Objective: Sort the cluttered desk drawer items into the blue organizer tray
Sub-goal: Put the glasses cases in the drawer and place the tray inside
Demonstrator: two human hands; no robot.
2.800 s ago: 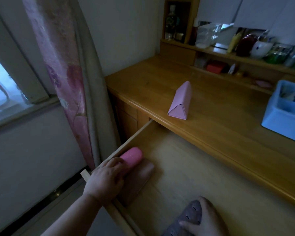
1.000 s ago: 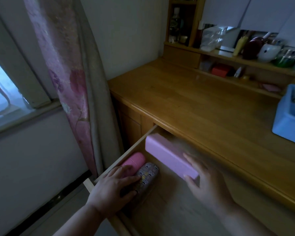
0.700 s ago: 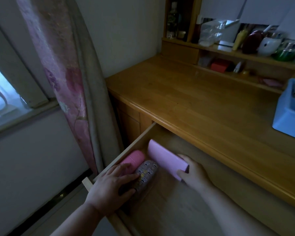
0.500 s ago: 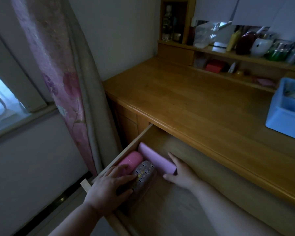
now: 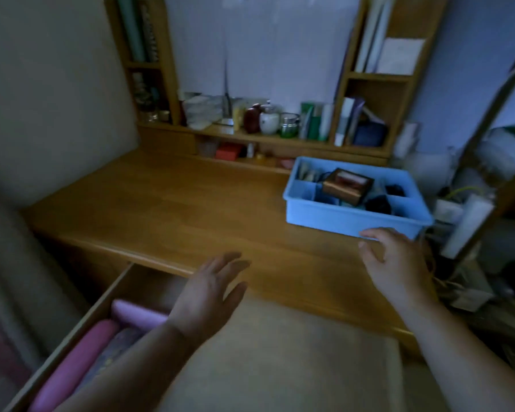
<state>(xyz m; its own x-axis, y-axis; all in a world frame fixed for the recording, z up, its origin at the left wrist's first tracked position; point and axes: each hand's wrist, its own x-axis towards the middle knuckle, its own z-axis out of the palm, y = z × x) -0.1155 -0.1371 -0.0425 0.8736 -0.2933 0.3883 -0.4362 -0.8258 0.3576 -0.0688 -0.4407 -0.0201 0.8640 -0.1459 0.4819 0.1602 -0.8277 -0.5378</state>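
Note:
The blue organizer tray stands on the wooden desk at the right, with a brown box and dark items in its compartments. My right hand hovers just in front of the tray's near wall, fingers spread and holding nothing. My left hand is raised over the open drawer, fingers straight and holding nothing. In the drawer's left corner lie a pink case, a patterned grey case and a lilac case, side by side.
A shelf unit along the desk's back holds jars, bottles and books. A white power strip and cables hang off the desk's right end beside the tray. A wall runs along the left.
Both hands have left the cases in the drawer and risen. The view has swung right, bringing the whole tray in. My right hand now reaches near the tray.

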